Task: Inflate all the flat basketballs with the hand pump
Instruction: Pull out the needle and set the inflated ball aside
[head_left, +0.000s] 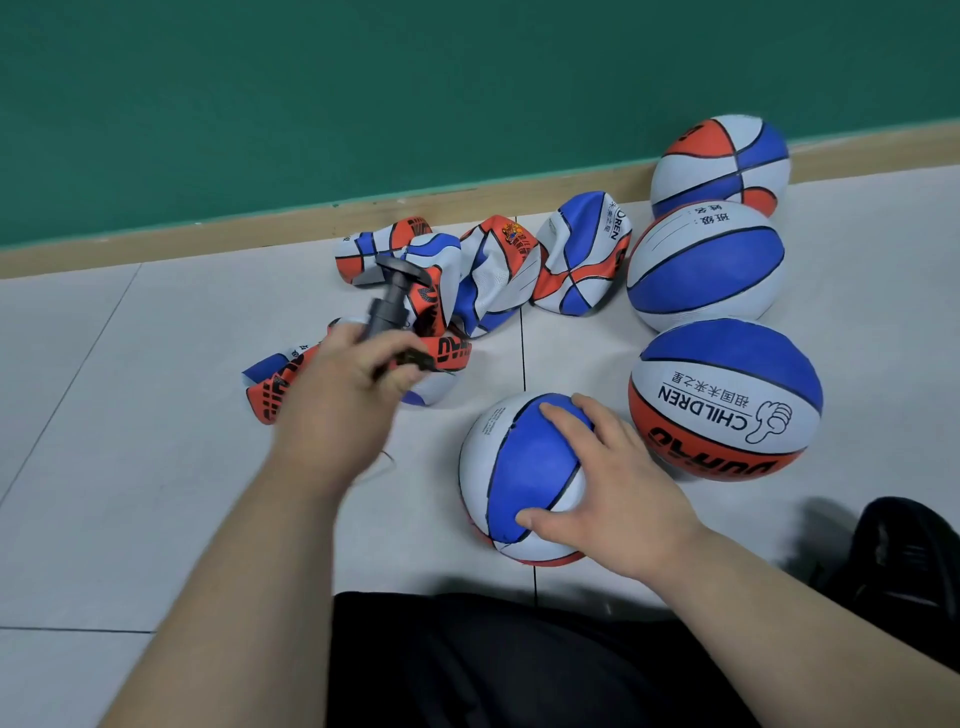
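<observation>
The left hand (353, 374) had its grip curled tight around the barrel of a dark hand pump (387, 304). The pump's long axis tilted up and away from the person, handle end farthest. Just beyond and beneath that grip lay the heap of flat basketballs (488, 275), crumpled on the floor (156, 415); the left hand was the nearer to them. Right of the grip, the right hand (618, 483) rested, fingers spread, on a round ball (519, 467). Farther right sat three full balls (722, 400).

blue-white-orange basketballs (724, 397), grey pump (387, 301), green wall (363, 93)
</observation>
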